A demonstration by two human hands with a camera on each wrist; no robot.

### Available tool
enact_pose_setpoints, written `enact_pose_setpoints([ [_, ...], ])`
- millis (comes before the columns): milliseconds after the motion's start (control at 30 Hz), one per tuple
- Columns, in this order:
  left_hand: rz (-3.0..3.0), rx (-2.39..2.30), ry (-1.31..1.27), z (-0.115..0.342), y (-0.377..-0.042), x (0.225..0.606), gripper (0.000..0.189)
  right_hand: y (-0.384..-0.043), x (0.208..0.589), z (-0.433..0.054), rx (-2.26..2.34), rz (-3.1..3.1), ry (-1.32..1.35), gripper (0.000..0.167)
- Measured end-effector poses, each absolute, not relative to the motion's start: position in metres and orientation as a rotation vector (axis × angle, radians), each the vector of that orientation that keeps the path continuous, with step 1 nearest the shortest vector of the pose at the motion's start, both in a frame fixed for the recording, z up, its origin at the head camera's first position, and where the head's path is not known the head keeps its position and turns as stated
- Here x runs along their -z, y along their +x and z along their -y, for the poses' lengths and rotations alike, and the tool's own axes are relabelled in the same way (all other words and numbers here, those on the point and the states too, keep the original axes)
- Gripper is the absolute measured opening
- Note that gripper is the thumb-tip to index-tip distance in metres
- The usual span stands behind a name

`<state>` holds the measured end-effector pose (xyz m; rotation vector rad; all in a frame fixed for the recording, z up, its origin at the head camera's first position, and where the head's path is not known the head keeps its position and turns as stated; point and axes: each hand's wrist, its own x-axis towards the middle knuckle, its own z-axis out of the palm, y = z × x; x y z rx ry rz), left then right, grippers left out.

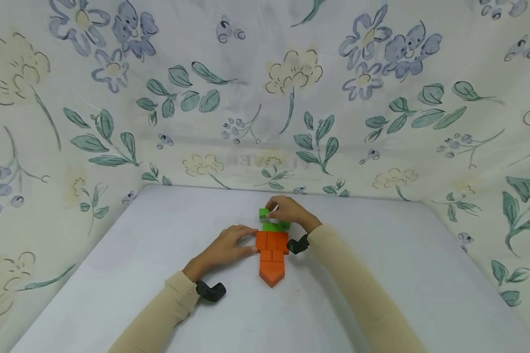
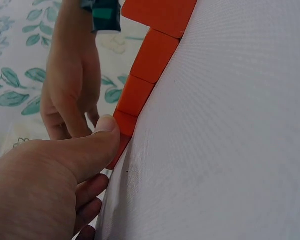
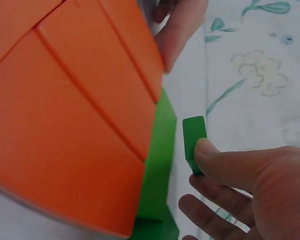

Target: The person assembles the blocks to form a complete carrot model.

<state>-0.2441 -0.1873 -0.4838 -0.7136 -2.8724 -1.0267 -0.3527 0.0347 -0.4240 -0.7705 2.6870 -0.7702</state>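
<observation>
Orange blocks (image 1: 271,241) lie close together on the white table, ending in a pointed block (image 1: 271,272) toward me. Beyond their far side sits a row of green blocks (image 1: 272,227), partly hidden by the right hand. My left hand (image 1: 226,247) rests at the left side of the orange blocks, its thumb (image 2: 106,127) and index finger touching their edge. My right hand (image 1: 291,211) pinches a small green block (image 3: 194,135) between thumb and fingers, just past the far left of the green row.
The white table (image 1: 194,211) reaches back to a flowered cloth (image 1: 247,113) that hangs behind and at both sides. A black strap end sits at each wrist, the right one (image 1: 298,245) beside the orange blocks.
</observation>
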Motion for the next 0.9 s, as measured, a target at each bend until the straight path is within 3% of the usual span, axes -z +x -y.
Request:
enact_pose_setpoints([
  [900, 2.867, 0.980, -0.731, 0.187, -0.242, 0.484, 0.055, -0.350, 0.434, -0.024, 0.666, -2.705, -0.759, 0.022],
])
